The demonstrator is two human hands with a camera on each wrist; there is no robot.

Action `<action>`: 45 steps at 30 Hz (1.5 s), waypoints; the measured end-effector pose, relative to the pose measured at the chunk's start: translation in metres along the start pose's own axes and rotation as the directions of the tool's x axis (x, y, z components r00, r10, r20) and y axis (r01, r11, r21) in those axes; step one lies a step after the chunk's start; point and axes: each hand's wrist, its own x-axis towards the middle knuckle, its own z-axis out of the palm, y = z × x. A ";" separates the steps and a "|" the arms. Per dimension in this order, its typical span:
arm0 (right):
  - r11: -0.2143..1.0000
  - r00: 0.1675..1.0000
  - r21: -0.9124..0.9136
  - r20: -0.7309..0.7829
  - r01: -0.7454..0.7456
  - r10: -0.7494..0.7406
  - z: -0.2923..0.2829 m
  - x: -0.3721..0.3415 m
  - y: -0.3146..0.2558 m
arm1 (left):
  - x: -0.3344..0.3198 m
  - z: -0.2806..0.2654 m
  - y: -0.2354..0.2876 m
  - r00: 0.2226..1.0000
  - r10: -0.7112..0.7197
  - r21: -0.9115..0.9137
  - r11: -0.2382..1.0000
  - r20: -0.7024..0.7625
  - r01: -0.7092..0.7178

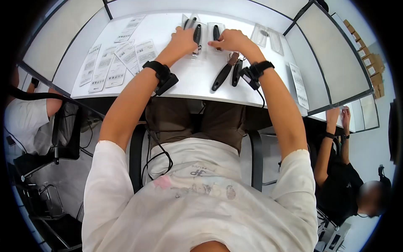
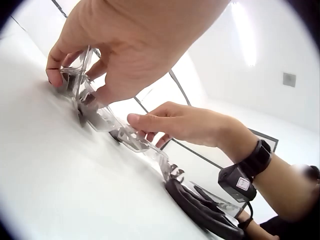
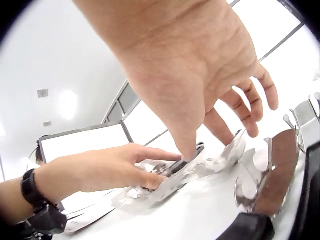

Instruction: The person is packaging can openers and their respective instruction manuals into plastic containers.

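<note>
In the head view, my left hand (image 1: 183,42) pinches a clear plastic package (image 1: 199,53) at the back middle of the table. A black-handled tool (image 1: 197,33) shows within that package. The left wrist view has its thumb and fingers on either side of the clear plastic (image 2: 82,82). Just to the right, my right hand (image 1: 233,41) reaches over a second clear package (image 1: 210,27) holding another black handle (image 1: 216,32). Its thumb is stretched out and its other fingers are loosely bent. Nearer me lie two loose black-handled tools (image 1: 221,78) with notched metal heads (image 3: 280,170).
Several printed cards (image 1: 116,71) are spread over the table's left side. More clear packaging (image 1: 260,35) lies at the back right, and a card (image 1: 298,86) at the right edge. Low white partitions (image 1: 336,59) surround the table. Another person (image 1: 342,176) sits to the right.
</note>
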 end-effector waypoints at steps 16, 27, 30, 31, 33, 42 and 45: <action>0.915 0.914 -0.042 -0.036 0.402 -0.403 -0.001 0.043 0.011 | 0.075 -0.042 -0.069 0.953 0.240 0.004 0.970 0.183 -0.244; 0.874 0.827 -0.070 -0.294 0.481 -0.479 0.006 0.020 -0.062 | 0.093 -0.058 -0.051 0.630 0.771 0.244 0.632 -0.096 -0.736; 0.902 0.908 0.179 -0.231 0.393 -0.349 -0.024 0.042 -0.033 | 0.063 -0.074 -0.035 0.944 0.269 0.374 0.909 -0.190 -0.184; 0.934 0.845 0.114 -0.472 0.340 -0.250 -0.028 0.038 -0.002 | 0.049 -0.078 -0.038 0.974 0.178 0.309 0.942 -0.142 -0.127; 0.948 0.827 -0.078 -0.470 0.309 -0.309 -0.005 0.059 0.031 | 0.048 -0.068 -0.057 0.997 0.060 0.333 0.942 -0.053 -0.039; 0.881 0.996 0.470 -0.092 0.057 -0.015 0.008 0.071 0.015 | -0.004 -0.031 -0.009 0.970 -0.149 -0.307 0.930 0.191 0.203; 0.924 0.995 0.382 -0.087 -0.011 0.047 0.005 0.072 0.005 | 0.016 -0.011 -0.017 0.982 -0.189 -0.355 0.918 0.003 0.178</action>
